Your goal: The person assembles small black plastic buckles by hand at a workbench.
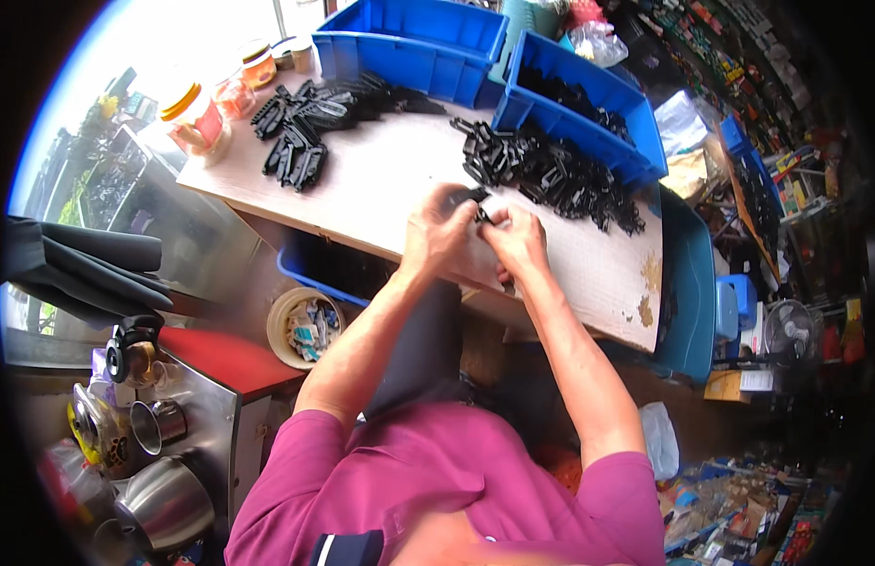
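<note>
Over the near edge of a pale table (371,193), both my hands are closed round a small black plastic part (482,209). My left hand (435,231) grips it from the left with thumb and fingers. From the right, my right hand (516,243) pinches at its near end; its lower fingers are curled. The fingers cover much of the part, so its exact kind does not show. A heap of similar long black parts (296,156) lies at the far left of the table. Another, looser heap of small black parts (550,179) lies just beyond my right hand.
Blue bins stand along the far side: one (409,61) behind the left heap, another (645,156) at right with black parts inside. Jars (194,118) stand at the far left corner. Below the table's edge is a bucket (279,330) of scraps; a teal tub (687,283) adjoins the right end.
</note>
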### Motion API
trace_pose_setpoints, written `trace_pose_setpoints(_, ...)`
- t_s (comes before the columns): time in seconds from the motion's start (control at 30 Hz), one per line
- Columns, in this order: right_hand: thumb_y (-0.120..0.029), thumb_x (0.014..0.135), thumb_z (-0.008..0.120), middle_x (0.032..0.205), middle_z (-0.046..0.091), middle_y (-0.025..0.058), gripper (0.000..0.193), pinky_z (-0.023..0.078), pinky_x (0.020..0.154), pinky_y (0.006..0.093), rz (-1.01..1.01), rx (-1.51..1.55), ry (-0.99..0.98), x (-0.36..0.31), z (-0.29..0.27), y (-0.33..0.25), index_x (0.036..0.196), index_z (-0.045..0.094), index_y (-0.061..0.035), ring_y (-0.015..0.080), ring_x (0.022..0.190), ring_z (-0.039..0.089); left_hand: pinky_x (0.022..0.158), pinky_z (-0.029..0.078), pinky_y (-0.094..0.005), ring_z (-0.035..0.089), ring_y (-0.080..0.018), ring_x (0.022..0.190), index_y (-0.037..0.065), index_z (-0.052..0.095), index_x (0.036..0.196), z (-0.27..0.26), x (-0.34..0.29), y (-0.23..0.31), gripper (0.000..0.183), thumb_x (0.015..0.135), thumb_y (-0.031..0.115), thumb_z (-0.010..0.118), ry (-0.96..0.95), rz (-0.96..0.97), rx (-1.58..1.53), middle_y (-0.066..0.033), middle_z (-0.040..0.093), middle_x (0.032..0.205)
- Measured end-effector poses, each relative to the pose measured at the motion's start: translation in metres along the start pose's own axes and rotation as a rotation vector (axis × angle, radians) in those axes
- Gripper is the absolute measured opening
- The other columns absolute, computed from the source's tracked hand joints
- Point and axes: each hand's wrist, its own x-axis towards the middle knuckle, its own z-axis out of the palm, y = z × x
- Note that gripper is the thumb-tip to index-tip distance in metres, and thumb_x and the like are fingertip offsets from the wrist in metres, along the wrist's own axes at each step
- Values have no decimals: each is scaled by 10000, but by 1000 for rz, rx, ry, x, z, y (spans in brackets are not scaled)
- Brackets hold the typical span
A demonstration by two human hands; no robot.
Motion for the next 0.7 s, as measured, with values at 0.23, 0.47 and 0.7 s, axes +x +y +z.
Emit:
trace_pose_setpoints(0.23,-109,837,669,557,519,18,175,389,306,258,-45,443,-193,-21,-14,-3,896,546,1,108,351,479,564,519,-303,638,-145,610,-19,628,1072,3,1,9,300,855,183,675,-76,2,96,-108,669,725)
trace_pose_setpoints(0.47,-193,811,745,615,574,15,258,368,387,261,-6,555,-193,-32,-20,-6,919,613,1,71,448,469,520,502,-257,604,-124,587,-63,574,1105,11,-9,18,290,856,52,667,-112,-50,-145,-79,630,740)
trace_pose_setpoints(0.7,-307,866,695,506,529,49,377,407,354,273,-19,655,-204,-41,-16,4,1004,601,32,135,358,471,557,526,-237,613,-116,643,-73,558,1146,24,-32,18,312,884,54,670,66,-73,-410,-88,634,827)
